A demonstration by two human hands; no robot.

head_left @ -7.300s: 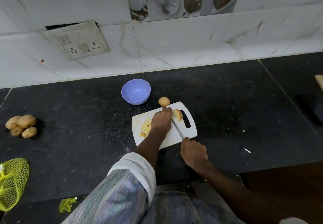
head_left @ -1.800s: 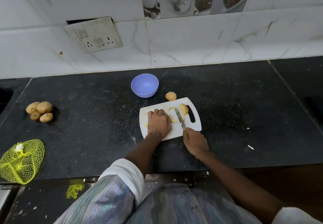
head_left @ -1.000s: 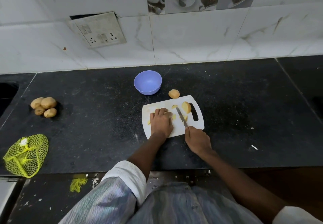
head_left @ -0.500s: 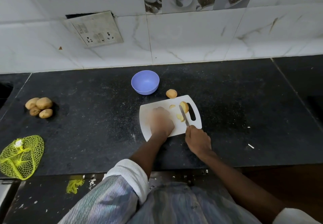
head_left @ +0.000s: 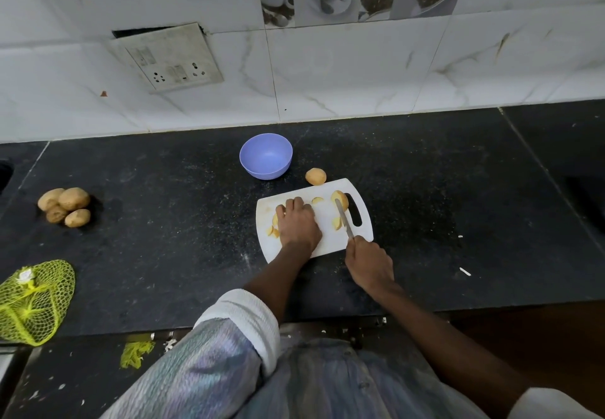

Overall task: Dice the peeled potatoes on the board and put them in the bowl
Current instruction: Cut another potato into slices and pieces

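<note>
A white cutting board (head_left: pixel 327 219) lies on the black counter. My left hand (head_left: pixel 298 222) rests palm down on its left part, over a pile of cut potato pieces (head_left: pixel 273 227); whether it grips them is hidden. My right hand (head_left: pixel 368 261) holds a knife (head_left: pixel 343 219) whose blade lies across the board's right side. A potato half (head_left: pixel 340 198) and two loose slices (head_left: pixel 317 200) lie beside the blade. One whole potato (head_left: pixel 315 176) sits just off the board's far edge. The purple bowl (head_left: pixel 265 156) stands behind the board and looks empty.
Several unpeeled potatoes (head_left: pixel 65 206) lie at the counter's left. A yellow net bag (head_left: pixel 32 300) hangs over the front left edge. A tiled wall with a socket plate (head_left: pixel 170 58) runs behind. Small scraps (head_left: pixel 465 271) dot the counter to the right.
My left hand has slid left across the board and now covers the pile of cut pieces. The knife stays over the board's right side, near the potato half.
</note>
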